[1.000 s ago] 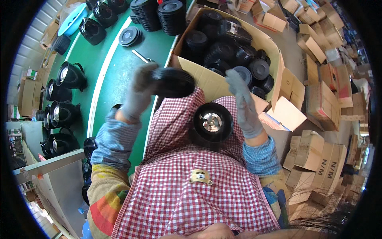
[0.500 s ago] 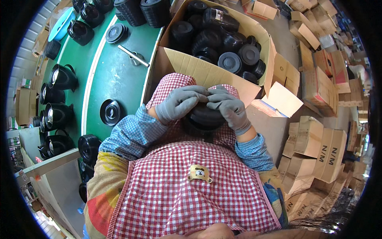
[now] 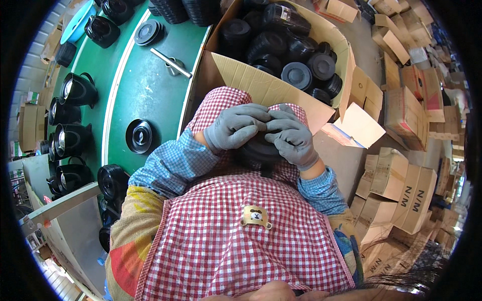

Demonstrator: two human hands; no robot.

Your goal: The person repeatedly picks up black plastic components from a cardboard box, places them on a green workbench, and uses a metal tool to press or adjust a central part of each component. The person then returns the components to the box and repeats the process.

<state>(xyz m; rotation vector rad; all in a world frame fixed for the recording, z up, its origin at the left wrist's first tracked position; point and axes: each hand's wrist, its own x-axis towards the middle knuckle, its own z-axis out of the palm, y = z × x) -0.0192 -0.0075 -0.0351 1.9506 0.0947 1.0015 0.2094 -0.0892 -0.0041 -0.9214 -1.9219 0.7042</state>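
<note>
Head view: a round black pot [image 3: 258,152] sits in the lap, on the checked apron [image 3: 251,215], just below the gloved left hand [image 3: 236,128] and right hand [image 3: 291,136]. It lies between them, right of the left hand and left of the right, with neither clearly nearer. Both hands are curled, fingertips meeting over the pot's far edge; whether they clamp it or only press on it I cannot tell. Being round, it shows no clear long axis, though a short dark stub [image 3: 266,171] points toward the body. To the left, the green counter [image 3: 150,90] carries a black lid [image 3: 139,136] near the left forearm, a metal rod [image 3: 169,62] and, farther off, a row of black kettles [image 3: 79,91]. Beyond the knees stands an open carton [image 3: 246,75] of black pieces; brown boxes [image 3: 389,173] crowd the room's right.
</note>
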